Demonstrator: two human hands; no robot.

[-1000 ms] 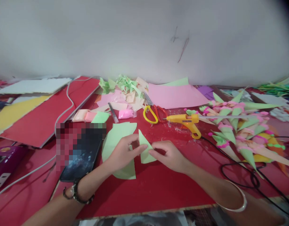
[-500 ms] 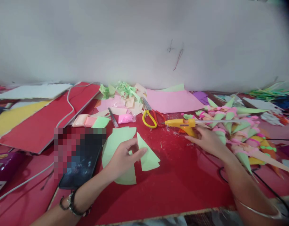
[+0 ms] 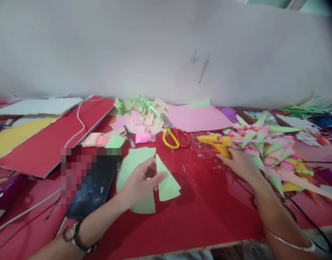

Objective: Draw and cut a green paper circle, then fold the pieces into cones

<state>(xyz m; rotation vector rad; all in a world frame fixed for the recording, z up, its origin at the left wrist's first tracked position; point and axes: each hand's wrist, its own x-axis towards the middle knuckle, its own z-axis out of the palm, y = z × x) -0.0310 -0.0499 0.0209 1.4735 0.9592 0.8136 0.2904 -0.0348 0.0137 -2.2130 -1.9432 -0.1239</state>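
A folded light green paper piece (image 3: 168,180) is pinched between the thumb and fingers of my left hand (image 3: 143,180). Beneath that hand lies a larger rounded green sheet (image 3: 130,162) on the red table (image 3: 204,216). My right hand (image 3: 243,164) is wrapped round the handle of a yellow glue gun (image 3: 216,141), whose nozzle points left and whose clear glue stick sticks out behind. Scissors (image 3: 171,138) with one yellow and one red handle loop lie between the hands, farther back.
A dark phone (image 3: 94,187) lies left of my left forearm. Paper flowers (image 3: 263,144) crowd the right side. Small clay packets (image 3: 116,141), a cutter (image 3: 129,136), paper scraps (image 3: 145,108) and pink sheets (image 3: 195,117) lie at the back. A black cord (image 3: 312,220) runs at the right.
My right hand has moved slightly right with the glue gun, away from the scissors. The folded green piece in my left hand has shifted slightly down and left.
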